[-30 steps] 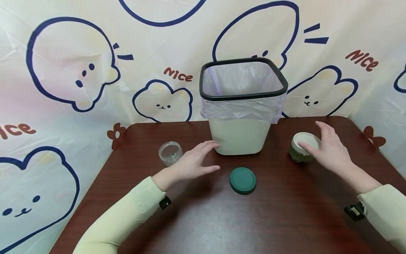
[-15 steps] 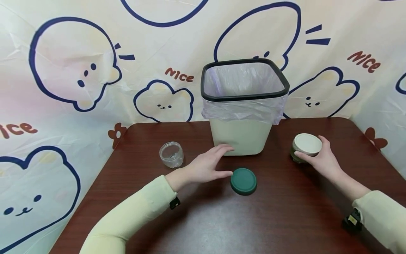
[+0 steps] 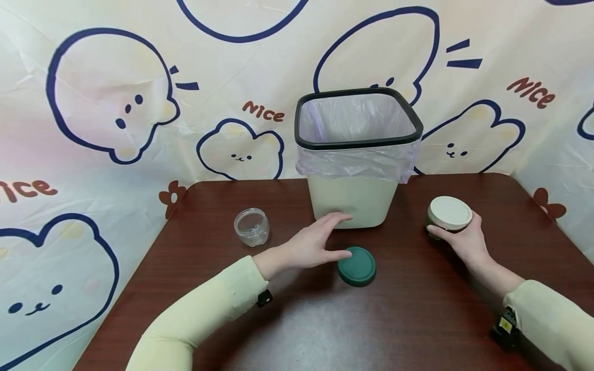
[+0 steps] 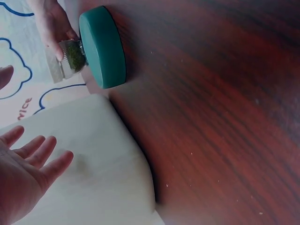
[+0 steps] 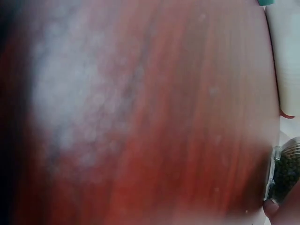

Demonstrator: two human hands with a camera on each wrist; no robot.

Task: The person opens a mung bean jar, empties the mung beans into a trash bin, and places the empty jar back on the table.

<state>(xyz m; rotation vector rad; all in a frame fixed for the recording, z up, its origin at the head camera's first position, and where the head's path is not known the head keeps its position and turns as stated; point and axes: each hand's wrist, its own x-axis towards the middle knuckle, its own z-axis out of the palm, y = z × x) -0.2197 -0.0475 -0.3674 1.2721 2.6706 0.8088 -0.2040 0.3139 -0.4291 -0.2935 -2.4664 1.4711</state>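
We see the grip of the right hand [image 3: 464, 243] clamped on a glass jar [image 4: 75, 55], with the thumb at its front and the fingers around its right side. This jar is near the far right corner of the table [image 3: 394, 319]; it contains something dark green and carries a white lid [image 3: 449, 212]. We cannot tell if its bottom touches the table.

The grip of the left hand [image 3: 310, 248] is apart: the fingers are spread, well separated from the thumb, in front of the bin. In the head view the thumb tip overlaps the left edge of a green lid [image 3: 358, 266], but from the left wrist we see a gap between them. The green lid lies flat on the table, between the two hands.

Farther out, the pale bin [image 3: 355, 201] stands upright close to the far edge of the table, right of its middle. A thin lilac bag [image 3: 357, 163] is folded over its wall, below a black rim [image 3: 357, 144]. Near the far left corner we find a clear jar [image 3: 252, 228], upright and without lid.
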